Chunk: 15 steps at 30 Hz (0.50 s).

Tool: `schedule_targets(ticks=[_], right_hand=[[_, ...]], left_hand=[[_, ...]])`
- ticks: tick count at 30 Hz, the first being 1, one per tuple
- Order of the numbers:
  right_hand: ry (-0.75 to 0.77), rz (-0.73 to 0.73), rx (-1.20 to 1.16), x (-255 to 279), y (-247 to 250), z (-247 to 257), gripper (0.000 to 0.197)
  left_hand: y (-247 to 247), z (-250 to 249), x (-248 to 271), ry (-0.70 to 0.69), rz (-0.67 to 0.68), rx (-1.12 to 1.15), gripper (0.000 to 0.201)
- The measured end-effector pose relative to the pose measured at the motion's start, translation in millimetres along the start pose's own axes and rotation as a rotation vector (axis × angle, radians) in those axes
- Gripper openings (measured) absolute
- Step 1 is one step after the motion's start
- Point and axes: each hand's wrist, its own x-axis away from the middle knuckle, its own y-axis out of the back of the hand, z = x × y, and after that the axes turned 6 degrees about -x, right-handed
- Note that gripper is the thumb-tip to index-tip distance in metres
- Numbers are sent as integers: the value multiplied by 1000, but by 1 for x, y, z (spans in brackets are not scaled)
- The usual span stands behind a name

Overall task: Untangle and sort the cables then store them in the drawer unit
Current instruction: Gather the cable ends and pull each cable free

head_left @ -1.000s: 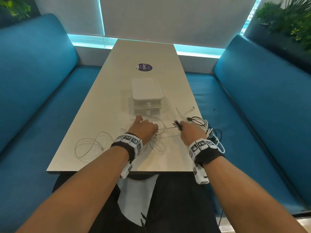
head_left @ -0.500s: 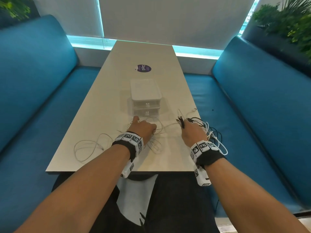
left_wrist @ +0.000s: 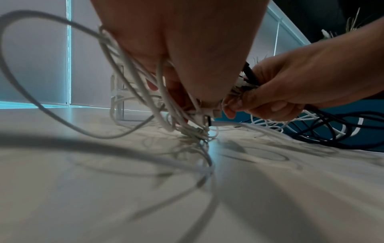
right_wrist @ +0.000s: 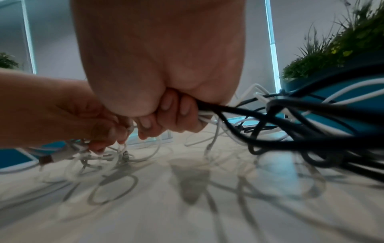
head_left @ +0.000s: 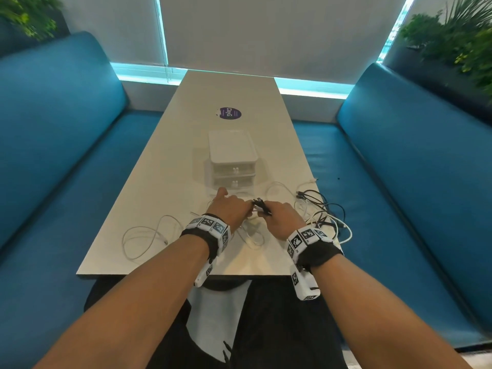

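A small white drawer unit (head_left: 231, 161) with two shut drawers stands mid-table. Just in front of it my two hands meet over a tangle of cables. My left hand (head_left: 231, 209) grips a bunch of white cables (left_wrist: 145, 85) with their plugs (left_wrist: 204, 113). My right hand (head_left: 282, 215) holds a bundle of black cables (right_wrist: 280, 115) mixed with white ones, the black ends (head_left: 259, 205) sticking out between the hands. More black and white cable (head_left: 323, 211) lies piled at the table's right edge. A loose white cable (head_left: 145, 237) lies to the left.
The beige table (head_left: 229, 94) runs away from me between two blue benches (head_left: 53, 145) (head_left: 415, 166). A purple round sticker (head_left: 229, 113) sits beyond the drawer unit. Plants (head_left: 458, 35) stand behind the right bench. The cable pile hangs over the table's right edge.
My right hand has moved left with its cables until it meets the left hand; a second ago the hands were apart with a cable stretched between them.
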Motion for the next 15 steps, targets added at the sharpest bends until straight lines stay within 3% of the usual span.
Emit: schedule_targets(ticks=[8,12,15], right_hand=[[-139,-56,-56,-3,16,-7,23],[-205,-81,-70,-3,23,-15,23],[-276,-131,-12,0,32,-30,24]], left_hand=[[-2,4,-3,4,-73,18,9],[-6,3,-4,-4,-78,11,31],[-3,7,-1,13,1,13,33]])
